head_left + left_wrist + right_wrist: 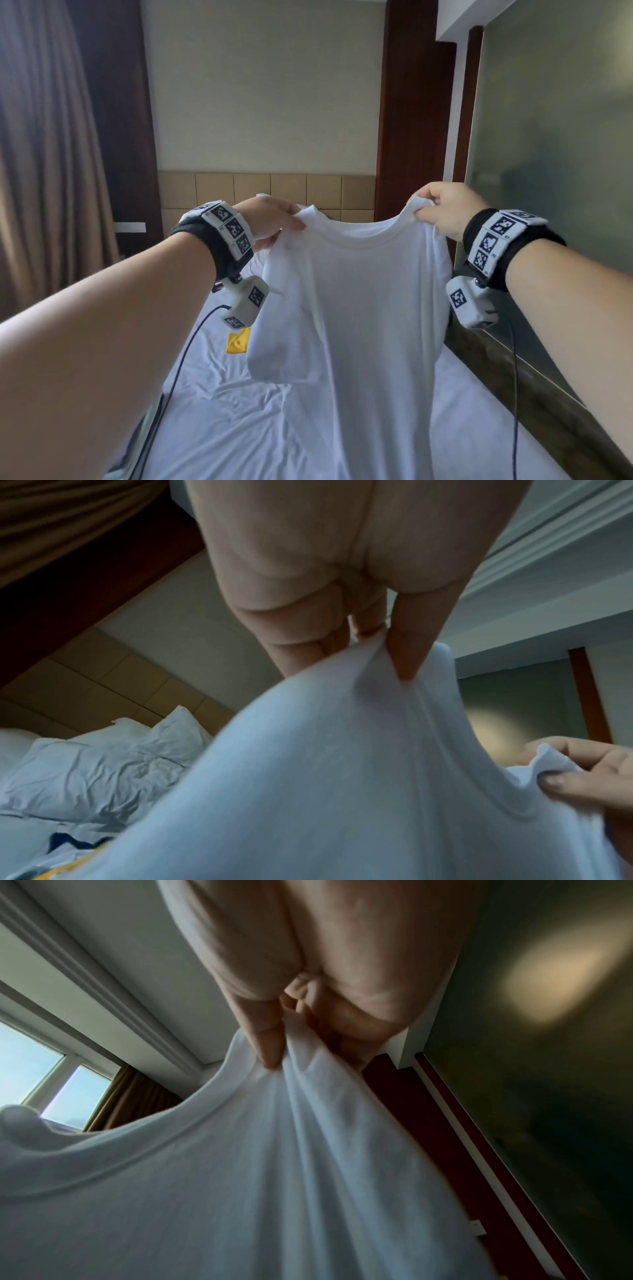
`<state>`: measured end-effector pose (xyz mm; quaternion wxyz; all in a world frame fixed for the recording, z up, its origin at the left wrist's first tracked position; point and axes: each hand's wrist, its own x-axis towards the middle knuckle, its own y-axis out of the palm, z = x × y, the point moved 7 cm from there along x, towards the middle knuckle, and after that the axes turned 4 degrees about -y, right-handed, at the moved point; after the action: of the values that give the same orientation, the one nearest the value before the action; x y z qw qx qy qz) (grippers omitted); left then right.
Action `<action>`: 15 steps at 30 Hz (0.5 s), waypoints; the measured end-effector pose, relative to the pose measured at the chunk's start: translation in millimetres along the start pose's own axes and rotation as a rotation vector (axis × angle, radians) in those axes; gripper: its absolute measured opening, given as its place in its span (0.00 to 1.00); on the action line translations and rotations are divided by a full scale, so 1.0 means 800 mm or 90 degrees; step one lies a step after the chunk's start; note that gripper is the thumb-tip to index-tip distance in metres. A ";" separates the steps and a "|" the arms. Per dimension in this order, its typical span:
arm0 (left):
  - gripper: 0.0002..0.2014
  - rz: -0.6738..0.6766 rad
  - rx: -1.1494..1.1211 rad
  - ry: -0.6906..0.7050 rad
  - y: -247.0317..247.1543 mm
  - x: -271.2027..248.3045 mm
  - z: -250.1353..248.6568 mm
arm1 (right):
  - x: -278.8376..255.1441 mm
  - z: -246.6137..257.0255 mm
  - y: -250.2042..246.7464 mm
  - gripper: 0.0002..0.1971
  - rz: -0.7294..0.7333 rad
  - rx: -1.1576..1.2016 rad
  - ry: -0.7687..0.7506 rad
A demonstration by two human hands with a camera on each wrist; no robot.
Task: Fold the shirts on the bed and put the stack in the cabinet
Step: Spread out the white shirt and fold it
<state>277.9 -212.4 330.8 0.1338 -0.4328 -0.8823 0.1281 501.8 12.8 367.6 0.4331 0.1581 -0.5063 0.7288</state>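
A white T-shirt (356, 301) hangs in the air above the bed (212, 421), its collar facing me. My left hand (274, 222) pinches the left shoulder beside the collar. My right hand (442, 209) pinches the right shoulder. In the left wrist view the left hand (383, 653) grips a bunch of the T-shirt (308, 791), and the right hand (582, 775) shows at the far right holding the fabric. In the right wrist view the right hand (284, 1047) has thumb and fingers closed on the T-shirt (240, 1191). The shirt's lower hem is hidden.
A yellow garment (238, 341) lies on the bed behind the hanging shirt, and a crumpled white pillow (99, 772) sits near the tiled headboard (267, 188). Brown curtains (44, 154) hang left. A dark glass wall with a wooden ledge (548, 171) runs along the right.
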 end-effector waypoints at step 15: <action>0.22 0.201 -0.030 -0.093 -0.003 -0.025 0.022 | -0.036 0.003 0.069 0.27 0.316 0.194 0.142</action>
<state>281.9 -231.6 312.9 0.0376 -0.5587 -0.8133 0.1580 474.2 -8.8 315.9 0.2658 0.0117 -0.3635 0.8928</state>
